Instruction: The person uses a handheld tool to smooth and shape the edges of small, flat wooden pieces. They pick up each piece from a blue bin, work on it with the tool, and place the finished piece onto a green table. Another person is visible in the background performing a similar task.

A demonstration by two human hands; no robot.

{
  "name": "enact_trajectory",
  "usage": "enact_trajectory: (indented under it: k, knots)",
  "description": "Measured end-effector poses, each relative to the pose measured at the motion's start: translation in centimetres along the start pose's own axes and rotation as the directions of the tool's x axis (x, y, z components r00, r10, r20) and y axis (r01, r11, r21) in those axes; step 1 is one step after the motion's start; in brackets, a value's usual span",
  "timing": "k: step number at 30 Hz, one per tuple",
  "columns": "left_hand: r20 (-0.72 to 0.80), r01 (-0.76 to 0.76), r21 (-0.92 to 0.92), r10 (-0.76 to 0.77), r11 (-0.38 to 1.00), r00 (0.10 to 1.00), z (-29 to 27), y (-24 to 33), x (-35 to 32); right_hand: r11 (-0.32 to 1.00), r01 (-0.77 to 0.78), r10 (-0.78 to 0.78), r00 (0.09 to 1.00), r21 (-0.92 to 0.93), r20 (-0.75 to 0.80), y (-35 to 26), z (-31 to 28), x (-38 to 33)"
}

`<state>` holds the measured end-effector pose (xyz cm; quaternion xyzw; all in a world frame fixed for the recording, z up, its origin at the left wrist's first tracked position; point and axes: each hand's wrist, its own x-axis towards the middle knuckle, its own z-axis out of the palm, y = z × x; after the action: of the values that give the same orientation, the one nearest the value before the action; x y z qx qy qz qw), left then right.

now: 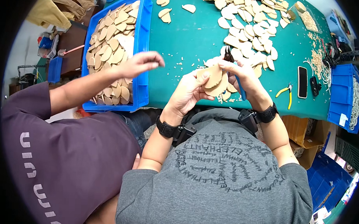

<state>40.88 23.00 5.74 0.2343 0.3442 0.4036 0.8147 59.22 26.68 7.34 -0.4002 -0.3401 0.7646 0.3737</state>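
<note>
Near the table's front edge, my left hand [187, 91] pinches a couple of flat tan half-round pieces [213, 78], one overlapping the other. My right hand [248, 78] is closed around cutting pliers with blue handles [239, 85]. Their dark jaws [228, 54] point away from me, just beyond the pieces, and the right fingertips are against the upper piece's edge. What the pieces are made of, I cannot tell. Just behind my hands, many similar loose tan pieces [256, 44] are spread over the green table [181, 37].
On my left, a co-worker's hand [143, 63] reaches over a blue crate [143, 39] heaped with tan pieces. To the right lie yellow-handled pliers [289, 96], a phone [302, 82], wood-coloured scraps [318, 57] and a blue bin [340, 94] of pale cords.
</note>
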Motion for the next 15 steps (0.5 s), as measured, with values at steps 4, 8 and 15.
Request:
enact_trajectory:
  k: [4, 8, 15]
  knots:
    - [0.003, 0.006, -0.006, -0.006, 1.0, 1.0, -0.2, -0.2, -0.2, 0.998, -0.05, 0.049, 0.998, -0.046, -0.035, 0.3, 0.0, 0.8]
    - [-0.214, -0.174, -0.035, 0.162, 0.984, 0.963, -2.3, 0.3, -0.8, 0.995, -0.015, 0.011, 0.999, 0.094, 0.045, 0.4, -1.5, 1.3]
    - [-0.693, -0.6, 0.361, 0.636, 0.714, 0.34, -13.4, 4.1, -4.4, 1.0, -0.025, 0.027, 0.994, 0.02, -0.103, 0.9, -5.0, -0.3]
